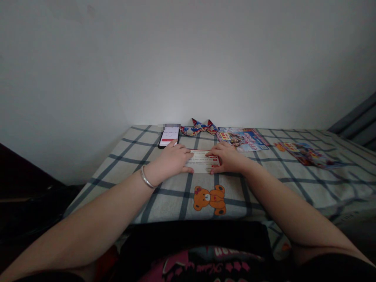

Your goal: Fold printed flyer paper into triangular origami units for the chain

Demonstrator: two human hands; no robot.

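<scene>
A small printed leaflet [202, 161], pale with red marks and a red upper edge, lies flat on the checked cloth in front of me. My left hand [172, 158], a silver bangle on its wrist, rests at the leaflet's left edge, thumb apart from the spread fingers. On the right edge, the fingertips of my right hand [226, 157] touch the paper, its thumb also set apart below. Both hands are open; parts of the leaflet's side edges are hidden under them. Just beyond my left fingers lies a phone [169, 136] with its screen lit.
Behind the leaflet, a folded colourful paper shape [199, 127] lies near the wall. A glossy flyer [245, 139] is to its right, with another flyer [308, 154] farther right. The checked tablecloth [164, 199] bears a printed teddy bear [210, 199].
</scene>
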